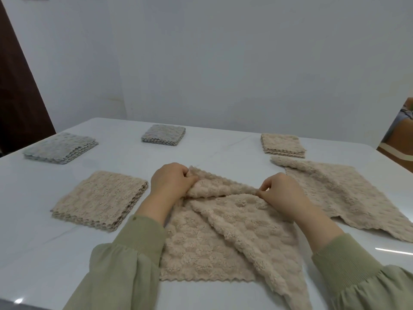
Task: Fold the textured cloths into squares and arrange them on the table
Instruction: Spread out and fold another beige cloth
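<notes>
Both hands, left hand (171, 183) and right hand (282, 191), pinch beige cloth's (212, 242) far edge

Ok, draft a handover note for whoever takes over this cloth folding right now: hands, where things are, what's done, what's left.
Left hand and right hand: both pinch the half-folded beige cloth in front of the person.
Done: four folded squares on the table: grey square far left, grey square far centre, beige square near left, beige square far right.
Left: finish this fold and place it; then fold the open beige cloth at right.
</notes>
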Motion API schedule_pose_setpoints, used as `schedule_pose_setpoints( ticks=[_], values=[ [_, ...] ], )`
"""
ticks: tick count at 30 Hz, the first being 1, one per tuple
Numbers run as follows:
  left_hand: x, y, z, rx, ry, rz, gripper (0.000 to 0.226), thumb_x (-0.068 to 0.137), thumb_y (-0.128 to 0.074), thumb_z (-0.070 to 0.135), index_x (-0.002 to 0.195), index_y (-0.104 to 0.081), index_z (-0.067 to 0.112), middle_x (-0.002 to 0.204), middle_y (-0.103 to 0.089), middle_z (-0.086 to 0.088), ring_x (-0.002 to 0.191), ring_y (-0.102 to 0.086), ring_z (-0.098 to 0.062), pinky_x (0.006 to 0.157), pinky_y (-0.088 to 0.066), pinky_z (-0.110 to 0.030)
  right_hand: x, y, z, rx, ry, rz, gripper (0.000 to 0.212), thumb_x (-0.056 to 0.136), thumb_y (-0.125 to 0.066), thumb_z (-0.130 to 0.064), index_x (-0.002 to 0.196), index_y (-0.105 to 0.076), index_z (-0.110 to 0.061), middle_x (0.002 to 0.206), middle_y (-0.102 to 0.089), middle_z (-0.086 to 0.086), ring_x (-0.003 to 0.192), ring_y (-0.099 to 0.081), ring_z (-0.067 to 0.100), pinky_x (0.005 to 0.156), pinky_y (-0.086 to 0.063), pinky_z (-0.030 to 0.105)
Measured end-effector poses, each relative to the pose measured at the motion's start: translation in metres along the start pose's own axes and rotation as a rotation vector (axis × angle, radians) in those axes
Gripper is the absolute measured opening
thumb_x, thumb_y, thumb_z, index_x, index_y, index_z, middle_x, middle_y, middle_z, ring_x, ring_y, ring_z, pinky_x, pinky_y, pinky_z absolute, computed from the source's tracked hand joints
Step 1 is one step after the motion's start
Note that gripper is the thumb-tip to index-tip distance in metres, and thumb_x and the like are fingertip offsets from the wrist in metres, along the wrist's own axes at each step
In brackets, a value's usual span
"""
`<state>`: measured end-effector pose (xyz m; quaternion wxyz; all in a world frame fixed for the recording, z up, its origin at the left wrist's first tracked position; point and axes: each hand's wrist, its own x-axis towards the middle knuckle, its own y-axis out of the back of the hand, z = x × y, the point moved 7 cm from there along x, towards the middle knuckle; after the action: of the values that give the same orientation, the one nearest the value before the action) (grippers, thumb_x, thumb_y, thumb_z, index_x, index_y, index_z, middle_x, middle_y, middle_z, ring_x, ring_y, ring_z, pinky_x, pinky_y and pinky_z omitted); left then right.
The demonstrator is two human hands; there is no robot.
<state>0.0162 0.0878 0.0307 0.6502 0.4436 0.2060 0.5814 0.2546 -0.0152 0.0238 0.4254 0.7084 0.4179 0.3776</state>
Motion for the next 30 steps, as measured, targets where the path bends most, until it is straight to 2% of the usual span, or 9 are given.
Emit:
schedule_pose_setpoints(
  ticks=[5, 8, 10, 11, 14, 18, 21, 25, 30],
  values=[
    [-0.001, -0.004, 0.005, -0.094, -0.004, 0.162, 0.033, 0.088, -0.056, 0.023, 0.057, -0.049, 0.015, 0.059, -0.054, 0.001, 0.06, -0.051, -0.018, 0.05, -0.035, -0.028, -0.006, 0.008, -0.013, -0.063, -0.003, 0.332, 0.02, 0.09, -0.052, -0.023, 0.092, -0.072, -0.017, 0.089, -0.071, 0.002, 0.084, -0.062, 0.024, 0.062, -0.041, 0.028],
    [-0.001, -0.006, 0.001, -0.476, 0.059, 0.213, 0.024, 0.09, -0.051, 0.013, 0.105, -0.067, 0.021, 0.104, -0.07, 0.0, 0.091, -0.063, -0.014, 0.078, -0.048, -0.027, -0.003, 0.011, -0.017, 0.089, 0.071, 0.467, 0.03, 0.089, -0.055, -0.019, 0.117, -0.065, -0.014, 0.109, -0.069, 0.006, 0.102, -0.061, 0.026, 0.085, -0.043, 0.033],
    [-0.001, -0.021, 0.008, -0.676, 0.035, 0.061, 0.061, 0.092, -0.052, 0.017, 0.147, -0.027, 0.029, 0.145, -0.042, 0.005, 0.123, -0.047, -0.008, 0.1, -0.038, -0.024, 0.005, 0.0, -0.021, 0.102, 0.099, 0.351, 0.06, 0.09, -0.055, -0.025, 0.145, -0.032, -0.016, 0.145, -0.042, 0.006, 0.135, -0.035, 0.024, 0.11, -0.023, 0.041],
    [-0.003, -0.029, 0.016, -0.681, 0.0, -0.035, 0.078, 0.092, -0.054, 0.021, 0.149, -0.003, 0.037, 0.153, -0.022, 0.01, 0.132, -0.036, -0.008, 0.107, -0.032, -0.027, 0.007, -0.008, -0.02, 0.059, 0.08, 0.267, 0.071, 0.092, -0.051, -0.031, 0.15, -0.012, -0.018, 0.155, -0.021, 0.004, 0.144, -0.016, 0.023, 0.114, -0.011, 0.046],
    [-0.009, -0.051, 0.026, -0.225, -0.155, -0.161, 0.085, 0.093, -0.052, 0.033, 0.146, 0.013, 0.041, 0.159, -0.001, 0.006, 0.145, -0.013, -0.022, 0.116, -0.02, -0.047, 0.005, -0.024, -0.016, -0.037, 0.041, 0.129, 0.074, 0.096, -0.039, -0.04, 0.15, 0.009, -0.02, 0.159, 0.008, 0.004, 0.146, 0.008, 0.025, 0.114, 0.003, 0.053],
    [-0.017, -0.077, 0.016, 0.326, -0.161, -0.398, 0.061, 0.097, -0.026, 0.052, 0.15, -0.004, 0.031, 0.16, 0.001, 0.001, 0.146, 0.006, -0.025, 0.114, -0.002, -0.058, 0.0, -0.044, -0.017, -0.152, 0.098, -0.071, 0.063, 0.098, -0.027, -0.048, 0.151, -0.001, -0.026, 0.159, 0.003, 0.002, 0.146, 0.003, 0.023, 0.114, 0.002, 0.055],
    [-0.019, -0.071, 0.019, 0.366, -0.198, -0.394, 0.058, 0.095, -0.027, 0.053, 0.148, -0.019, 0.031, 0.157, -0.016, 0.002, 0.144, -0.01, -0.024, 0.112, -0.015, -0.056, -0.007, -0.059, -0.015, -0.226, 0.094, -0.222, 0.058, 0.097, -0.021, -0.053, 0.149, -0.014, -0.027, 0.158, -0.009, -0.003, 0.145, -0.005, 0.02, 0.113, -0.003, 0.057],
    [-0.022, -0.061, 0.029, 0.434, -0.273, -0.357, 0.058, 0.093, -0.036, 0.057, 0.143, -0.033, 0.029, 0.143, -0.038, -0.002, 0.131, -0.028, -0.027, 0.106, -0.034, -0.044, -0.009, -0.043, -0.019, -0.318, 0.098, -0.087, 0.049, 0.098, -0.025, -0.04, 0.143, -0.028, -0.022, 0.152, -0.028, -0.001, 0.141, -0.02, 0.021, 0.112, -0.006, 0.059],
    [-0.024, -0.045, 0.046, 0.283, -0.315, -0.295, 0.041, 0.092, -0.045, 0.051, 0.123, -0.056, 0.028, 0.12, -0.055, -0.001, 0.116, -0.05, -0.024, 0.093, -0.044, -0.039, -0.016, -0.03, -0.032, -0.104, 0.151, -0.002, 0.059, 0.099, -0.025, -0.045, 0.151, -0.006, -0.023, 0.159, 0.002, 0.0, 0.146, 0.001, 0.019, 0.116, 0.0, 0.049]
  ],
)
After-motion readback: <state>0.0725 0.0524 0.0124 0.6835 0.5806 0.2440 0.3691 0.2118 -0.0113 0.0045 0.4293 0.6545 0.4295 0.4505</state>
